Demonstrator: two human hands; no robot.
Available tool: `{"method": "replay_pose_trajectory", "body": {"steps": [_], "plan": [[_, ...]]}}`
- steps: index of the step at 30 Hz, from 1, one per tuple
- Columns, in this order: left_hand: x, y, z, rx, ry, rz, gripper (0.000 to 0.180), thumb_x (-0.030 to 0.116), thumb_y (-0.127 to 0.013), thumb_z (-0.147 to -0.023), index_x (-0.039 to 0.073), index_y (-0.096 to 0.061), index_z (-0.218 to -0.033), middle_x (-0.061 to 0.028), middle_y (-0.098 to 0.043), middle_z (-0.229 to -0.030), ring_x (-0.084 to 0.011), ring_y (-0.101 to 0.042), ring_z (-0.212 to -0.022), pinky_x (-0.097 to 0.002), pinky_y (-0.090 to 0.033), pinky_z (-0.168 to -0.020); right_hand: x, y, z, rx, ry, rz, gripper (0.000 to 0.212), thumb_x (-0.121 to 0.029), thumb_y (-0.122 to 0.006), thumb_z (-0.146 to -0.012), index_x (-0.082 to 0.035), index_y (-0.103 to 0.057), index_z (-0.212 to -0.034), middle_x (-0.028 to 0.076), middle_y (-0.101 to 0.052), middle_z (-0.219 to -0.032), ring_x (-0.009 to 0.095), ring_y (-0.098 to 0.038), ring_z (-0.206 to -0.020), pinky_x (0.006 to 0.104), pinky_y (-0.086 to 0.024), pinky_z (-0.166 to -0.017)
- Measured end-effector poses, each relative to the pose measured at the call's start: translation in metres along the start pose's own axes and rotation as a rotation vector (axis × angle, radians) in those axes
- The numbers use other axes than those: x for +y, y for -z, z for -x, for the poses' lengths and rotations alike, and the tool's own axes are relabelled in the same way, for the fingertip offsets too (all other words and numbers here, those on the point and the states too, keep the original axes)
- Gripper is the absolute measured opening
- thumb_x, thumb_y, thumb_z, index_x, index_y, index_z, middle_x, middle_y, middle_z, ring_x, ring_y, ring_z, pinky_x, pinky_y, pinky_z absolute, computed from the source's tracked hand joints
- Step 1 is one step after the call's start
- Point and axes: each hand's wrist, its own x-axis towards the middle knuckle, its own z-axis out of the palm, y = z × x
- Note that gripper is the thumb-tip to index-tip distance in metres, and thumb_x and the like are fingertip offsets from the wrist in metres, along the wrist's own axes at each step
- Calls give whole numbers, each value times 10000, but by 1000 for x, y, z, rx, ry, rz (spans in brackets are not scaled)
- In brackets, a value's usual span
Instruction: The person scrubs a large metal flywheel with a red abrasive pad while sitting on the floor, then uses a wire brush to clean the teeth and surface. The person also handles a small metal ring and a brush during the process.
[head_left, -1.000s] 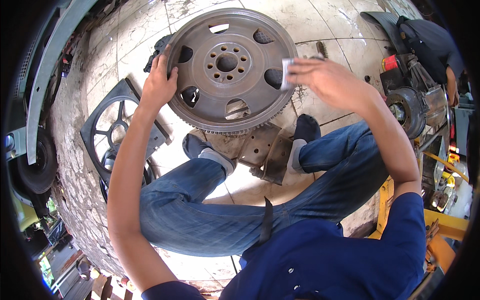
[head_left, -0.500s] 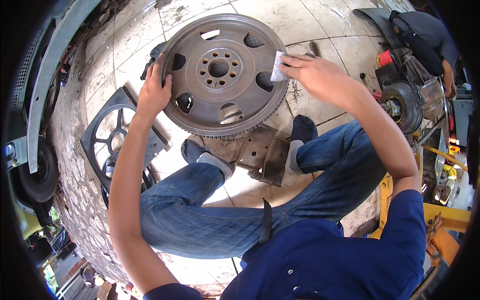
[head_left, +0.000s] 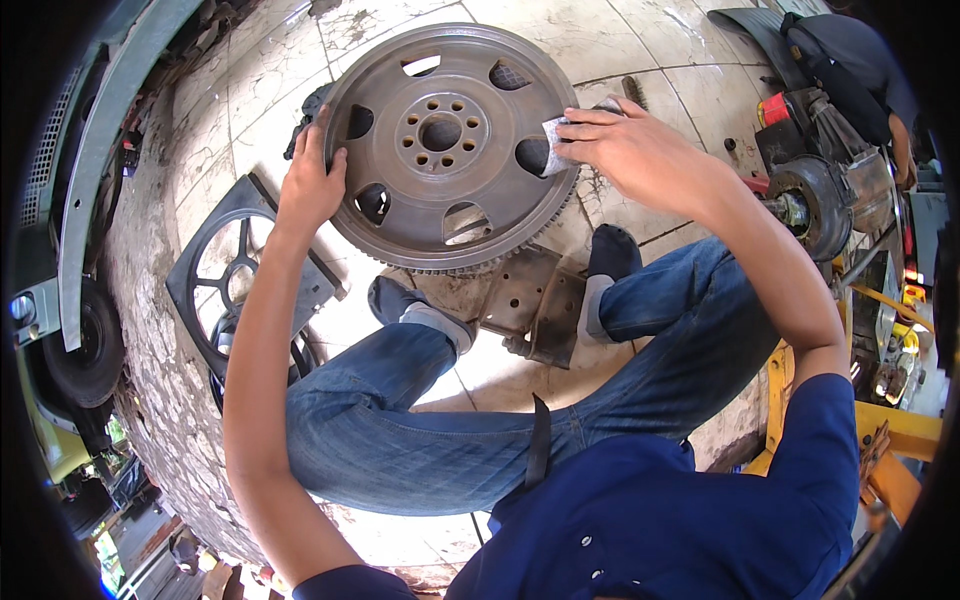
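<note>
A large brown-grey metal flywheel [head_left: 440, 185], with a toothed edge, several cutouts and a ring of bolt holes, lies face up in front of me. My left hand [head_left: 312, 185] grips its left rim, fingers over the edge and thumb toward the face. At the right rim, my right hand [head_left: 625, 150] pinches a folded grey-white sheet [head_left: 553, 148] and presses it on the face beside a cutout. Whether the sheet is cloth or abrasive paper I cannot tell. Between my feet sits a rusty metal bracket [head_left: 515, 300] with holes, just below the flywheel.
A black fan shroud [head_left: 205, 265] lies left of my legs. Beyond my right hand is a dark brush [head_left: 636, 93] on the tiled floor [head_left: 690, 100]. Greasy machine parts [head_left: 810, 205] and a yellow frame [head_left: 895, 430] stand at right, where another person [head_left: 850, 60] bends down.
My right hand and the sheet have slid slightly toward me along the flywheel's right side. My left hand keeps its hold on the rim.
</note>
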Motion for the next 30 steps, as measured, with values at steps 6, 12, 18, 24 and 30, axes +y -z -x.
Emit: {"method": "replay_pose_trajectory", "body": {"steps": [6,12,18,24,30], "plan": [[-1,-1,0,16,-29,3,636,199,-535,-946,181,-262,-1520,-225,-441,-1408,-438,-516,-1218,-489,-462,-1000,-10,8,3,-85,126,-318,382,-32,-502,-933,-124,-612,-1287,69,-580,-1359,245,-502,-1301,464,-361,-1114],[2,5,-1,-19,-8,-27,620,194,-532,-943,162,-278,-1509,-220,-436,-1409,-433,-523,-1206,-482,-473,-986,10,8,-13,288,-60,-466,402,-48,-485,-957,-178,-587,-1323,50,-567,-1374,251,-535,-1270,482,-363,-1122],[-1,6,-2,-10,-27,-62,600,223,-543,-937,150,-310,-1485,-179,-464,-1407,-432,-581,-1126,-477,-509,-935,-36,-9,-28,243,47,-7,460,-17,-502,-935,-155,-524,-1372,42,-508,-1437,185,-439,-1362,556,-218,-1185],[-5,12,5,-86,-25,-94,620,260,-530,-948,139,-279,-1502,-214,-437,-1432,-424,-587,-1133,-471,-513,-946,-68,-26,-35,150,41,-87,456,-58,-511,-933,-157,-525,-1379,57,-495,-1450,204,-435,-1363,524,-247,-1164],[3,21,5,-168,-33,-196,653,287,-512,-966,112,-227,-1527,-208,-500,-1368,-385,-629,-1083,-467,-533,-921,-57,-9,-51,319,-187,-246,440,-72,-464,-959,-140,-498,-1392,62,-505,-1438,209,-458,-1342,534,-259,-1150]]}}
